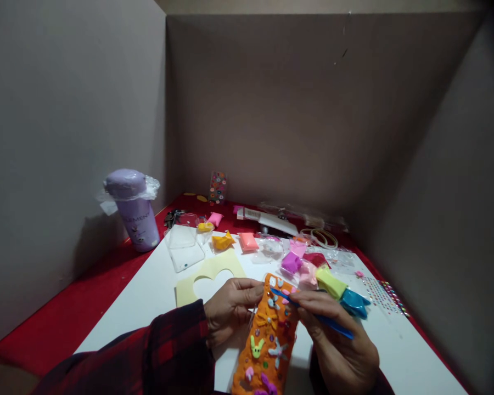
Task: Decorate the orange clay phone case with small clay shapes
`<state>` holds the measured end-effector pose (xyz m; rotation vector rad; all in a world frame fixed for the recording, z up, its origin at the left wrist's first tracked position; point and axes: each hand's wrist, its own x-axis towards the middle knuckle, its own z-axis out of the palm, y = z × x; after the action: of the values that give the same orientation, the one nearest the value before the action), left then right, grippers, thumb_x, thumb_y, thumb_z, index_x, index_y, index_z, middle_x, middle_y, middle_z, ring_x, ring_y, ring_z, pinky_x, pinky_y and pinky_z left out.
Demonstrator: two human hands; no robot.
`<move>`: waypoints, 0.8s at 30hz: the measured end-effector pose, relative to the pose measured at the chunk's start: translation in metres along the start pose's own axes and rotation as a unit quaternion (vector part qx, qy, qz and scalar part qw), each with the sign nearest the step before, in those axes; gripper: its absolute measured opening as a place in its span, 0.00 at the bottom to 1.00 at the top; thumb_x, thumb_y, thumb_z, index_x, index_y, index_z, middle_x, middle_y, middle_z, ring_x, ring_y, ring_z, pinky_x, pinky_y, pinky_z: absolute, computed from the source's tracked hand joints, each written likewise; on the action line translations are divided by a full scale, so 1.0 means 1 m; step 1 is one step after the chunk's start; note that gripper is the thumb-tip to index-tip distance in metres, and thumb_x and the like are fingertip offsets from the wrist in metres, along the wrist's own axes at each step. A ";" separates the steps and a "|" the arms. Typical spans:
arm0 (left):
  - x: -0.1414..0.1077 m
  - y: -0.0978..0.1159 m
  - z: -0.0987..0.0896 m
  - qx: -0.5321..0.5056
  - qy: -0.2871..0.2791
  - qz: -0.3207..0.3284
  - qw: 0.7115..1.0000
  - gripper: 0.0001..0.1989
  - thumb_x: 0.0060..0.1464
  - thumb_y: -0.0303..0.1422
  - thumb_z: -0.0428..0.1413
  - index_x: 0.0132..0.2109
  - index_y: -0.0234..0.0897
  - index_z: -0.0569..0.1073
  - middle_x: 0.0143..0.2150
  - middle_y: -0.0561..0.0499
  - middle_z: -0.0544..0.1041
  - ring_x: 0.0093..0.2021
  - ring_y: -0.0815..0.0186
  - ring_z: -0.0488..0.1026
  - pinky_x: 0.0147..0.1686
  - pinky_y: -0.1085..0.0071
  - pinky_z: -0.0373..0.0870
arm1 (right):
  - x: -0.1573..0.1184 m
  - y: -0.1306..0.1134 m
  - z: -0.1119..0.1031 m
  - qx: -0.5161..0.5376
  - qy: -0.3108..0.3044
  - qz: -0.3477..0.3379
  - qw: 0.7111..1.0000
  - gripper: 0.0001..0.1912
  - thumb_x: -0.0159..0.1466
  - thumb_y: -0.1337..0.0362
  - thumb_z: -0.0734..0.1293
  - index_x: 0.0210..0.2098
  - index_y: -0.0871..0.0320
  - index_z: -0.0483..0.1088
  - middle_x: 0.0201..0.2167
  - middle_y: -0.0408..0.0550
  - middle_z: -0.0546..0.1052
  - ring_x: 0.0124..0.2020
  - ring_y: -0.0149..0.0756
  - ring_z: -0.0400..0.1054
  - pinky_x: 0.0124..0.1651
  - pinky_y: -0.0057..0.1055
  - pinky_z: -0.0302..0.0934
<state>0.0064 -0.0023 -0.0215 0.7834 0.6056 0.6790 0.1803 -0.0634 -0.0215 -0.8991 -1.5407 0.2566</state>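
Observation:
An orange clay-covered phone case (261, 332) is tilted up in front of me, decorated with small clay flowers, a yellow-green animal head and gems. My left hand (234, 310) grips its upper left edge between thumb and fingers. In my right hand (340, 334) is a blue modelling tool (333, 326), pinched by the fingers, its tip over the pale blue clay pieces near the top of the case. The right fingers lie close to the case's right edge.
A purple tumbler (138, 214) stands at the left. Behind the hands lie clay packets (248, 242), clear cases (184, 247) and a yellow sheet (189, 280) with a heart cutout. Gem stickers (382, 293) are at right. Grey partitions surround the table.

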 end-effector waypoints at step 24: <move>0.002 -0.003 -0.002 0.004 -0.001 0.002 1.000 0.14 0.48 0.35 0.59 0.39 0.27 0.75 0.38 0.40 0.75 0.37 0.60 0.74 0.39 0.65 0.68 | -0.004 0.004 -0.001 -0.022 -0.004 0.011 1.000 0.10 0.59 0.74 0.65 0.37 0.55 0.70 0.36 0.45 0.76 0.40 0.33 0.70 0.43 0.28 0.67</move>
<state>0.0072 -0.0011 -0.0254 0.7928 0.6046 0.6791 0.1823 -0.0640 -0.0268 -0.9514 -1.5485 0.2432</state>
